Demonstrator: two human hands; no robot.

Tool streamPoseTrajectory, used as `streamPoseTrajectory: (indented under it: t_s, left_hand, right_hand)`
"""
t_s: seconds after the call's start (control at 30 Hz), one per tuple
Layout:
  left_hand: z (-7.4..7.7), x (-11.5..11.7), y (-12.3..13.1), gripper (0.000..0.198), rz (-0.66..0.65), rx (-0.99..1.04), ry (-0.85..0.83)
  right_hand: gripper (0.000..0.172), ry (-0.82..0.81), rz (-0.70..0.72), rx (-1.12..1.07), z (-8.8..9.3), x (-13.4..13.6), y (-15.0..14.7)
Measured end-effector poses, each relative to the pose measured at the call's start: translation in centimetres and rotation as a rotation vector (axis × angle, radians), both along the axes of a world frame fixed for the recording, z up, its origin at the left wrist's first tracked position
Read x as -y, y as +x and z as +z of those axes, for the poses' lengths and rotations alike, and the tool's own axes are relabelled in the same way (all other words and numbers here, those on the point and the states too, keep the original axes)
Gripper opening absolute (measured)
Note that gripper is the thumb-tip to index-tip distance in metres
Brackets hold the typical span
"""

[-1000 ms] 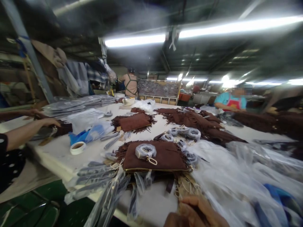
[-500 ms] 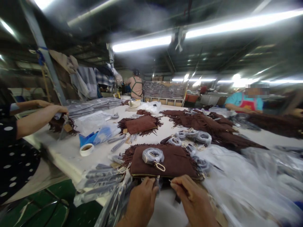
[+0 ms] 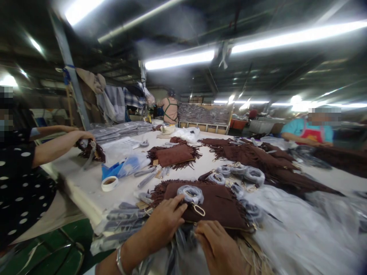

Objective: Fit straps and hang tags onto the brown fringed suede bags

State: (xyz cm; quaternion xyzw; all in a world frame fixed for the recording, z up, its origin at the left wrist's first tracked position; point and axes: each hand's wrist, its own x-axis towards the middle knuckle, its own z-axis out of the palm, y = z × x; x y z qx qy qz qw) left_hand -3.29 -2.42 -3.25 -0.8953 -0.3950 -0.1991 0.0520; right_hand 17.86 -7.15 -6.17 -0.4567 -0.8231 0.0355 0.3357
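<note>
A brown suede fringed bag (image 3: 218, 204) lies flat at the table's near edge. On it sits a coiled strap wrapped in clear plastic (image 3: 190, 193) with a gold clasp (image 3: 198, 209). My left hand (image 3: 164, 223) rests on the bag's near left corner, its fingers curled and touching the wrapped strap. My right hand (image 3: 219, 246) presses the bag's near edge with fingers bent; whether it grips anything is hidden. Clear plastic sleeves (image 3: 123, 219) lie just left of the bag.
More wrapped straps (image 3: 239, 173) and fringed brown bags (image 3: 174, 154) cover the white table (image 3: 86, 183). A tape roll (image 3: 109, 183) and blue plastic (image 3: 114, 170) lie left. A person in a dotted top (image 3: 20, 183) handles a bag at left; others work behind.
Both my hands have moved forward from the table's near edge onto the brown bag; the left now touches the wrapped strap. The view has shifted slightly left.
</note>
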Motion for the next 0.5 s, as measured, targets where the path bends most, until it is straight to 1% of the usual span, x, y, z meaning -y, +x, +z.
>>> streamPoseTrajectory:
  t_s: [0.03,0.1,0.2,0.27,0.33,0.37,0.43,0.5]
  left_hand:
    - [0.3,-0.1,0.0,0.046,-0.016,-0.030,-0.012]
    - [0.6,-0.3,0.0,0.046,-0.039,-0.088,-0.016]
    - [0.6,-0.7,-0.2,0.044,-0.074,-0.183,0.032]
    - [0.5,-1.1,-0.3,0.041,-0.105,-0.253,0.057]
    - [0.5,-1.5,-0.4,0.036,-0.123,-0.295,0.064]
    - [0.5,-1.6,-0.4,0.034,-0.128,-0.303,0.062]
    - [0.6,-2.0,-0.5,0.030,-0.142,-0.307,0.050]
    - [0.8,-2.2,-0.6,0.026,-0.152,-0.301,0.027]
  right_hand:
    - [0.019,0.016,0.025,0.010,-0.4,0.1,-0.2]
    - [0.021,0.043,0.020,-0.017,-1.6,0.4,-0.6]
    - [0.023,0.025,-0.097,-0.192,-3.7,1.1,-0.7]
    - [0.027,-0.039,-0.174,-0.345,-4.6,1.6,-0.8]
    - [0.032,-0.157,-0.204,-0.502,-4.9,1.9,-1.2]
    - [0.034,-0.244,-0.190,-0.581,-4.8,1.8,-1.5]
    - [0.036,-0.444,-0.122,-0.749,-4.0,1.4,-2.4]
    - [0.037,-0.610,-0.046,-0.937,-3.1,0.7,-3.4]
